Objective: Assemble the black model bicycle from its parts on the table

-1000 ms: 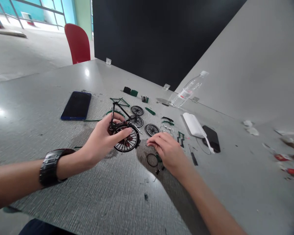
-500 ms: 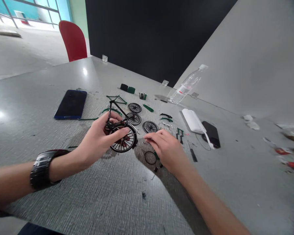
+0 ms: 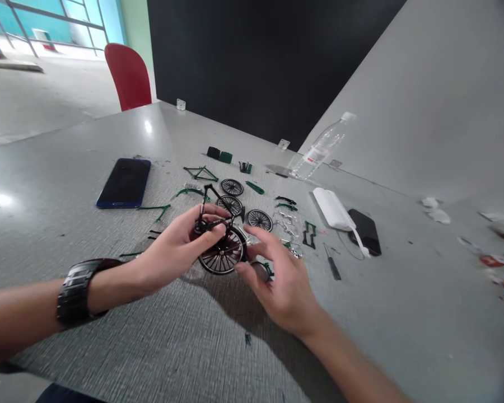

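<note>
A small black model bicycle [image 3: 222, 246], frame with one spoked wheel fitted, is held above the grey table [image 3: 67, 168]. My left hand [image 3: 176, 246], a dark watch on its wrist, is closed round the frame near the wheel. My right hand [image 3: 277, 274] is beside the wheel's right edge, thumb and forefinger curled close to it; a small black ring seems to lie at its fingertips, but whether it is pinched I cannot make out. Loose spoked wheels [image 3: 259, 219] and green and black bicycle parts [image 3: 199, 172] lie just beyond the hands.
A dark blue phone [image 3: 125, 182] lies at the left. A white power bank [image 3: 331, 208] with cable, a black phone [image 3: 363, 231] and a small screwdriver [image 3: 331, 262] lie at the right. A plastic bottle [image 3: 321, 148] rests by the wall. A red chair [image 3: 129, 75] stands behind.
My left hand has carried the model bicycle toward me and to the right. My right hand has lifted off the table and turned toward the wheel, fingers curling.
</note>
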Demonstrator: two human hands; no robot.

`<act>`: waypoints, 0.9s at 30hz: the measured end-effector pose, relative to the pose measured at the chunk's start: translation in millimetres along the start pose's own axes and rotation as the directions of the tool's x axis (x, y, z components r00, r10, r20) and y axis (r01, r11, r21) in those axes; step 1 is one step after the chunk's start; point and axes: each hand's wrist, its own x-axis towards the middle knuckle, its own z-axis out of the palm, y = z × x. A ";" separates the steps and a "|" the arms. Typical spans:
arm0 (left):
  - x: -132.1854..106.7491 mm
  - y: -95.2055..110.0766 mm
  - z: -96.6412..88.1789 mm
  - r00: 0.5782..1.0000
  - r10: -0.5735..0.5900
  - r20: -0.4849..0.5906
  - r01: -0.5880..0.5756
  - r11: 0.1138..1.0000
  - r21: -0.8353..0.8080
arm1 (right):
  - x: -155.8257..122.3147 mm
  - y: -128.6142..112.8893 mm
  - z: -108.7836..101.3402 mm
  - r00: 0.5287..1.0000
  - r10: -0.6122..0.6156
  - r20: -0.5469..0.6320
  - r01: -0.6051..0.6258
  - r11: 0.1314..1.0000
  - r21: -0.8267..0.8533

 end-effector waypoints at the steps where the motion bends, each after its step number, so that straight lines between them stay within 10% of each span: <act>1: -0.2 -0.1 0.2 1.000 -0.003 0.019 0.003 1.000 0.019 | -0.7 -2.5 2.4 0.999 0.035 -0.012 -0.034 0.998 0.047; 8: -1.2 -1.2 -0.3 0.991 -0.056 0.119 0.050 0.998 0.048 | -1.2 -4.3 -1.4 0.970 0.102 -0.222 -0.093 0.994 0.051; 27: 6.3 -1.3 -3.2 0.989 0.056 -0.138 -0.058 0.998 -0.010 | -5.6 -3.8 -1.0 0.987 0.041 -0.153 -0.037 0.999 0.028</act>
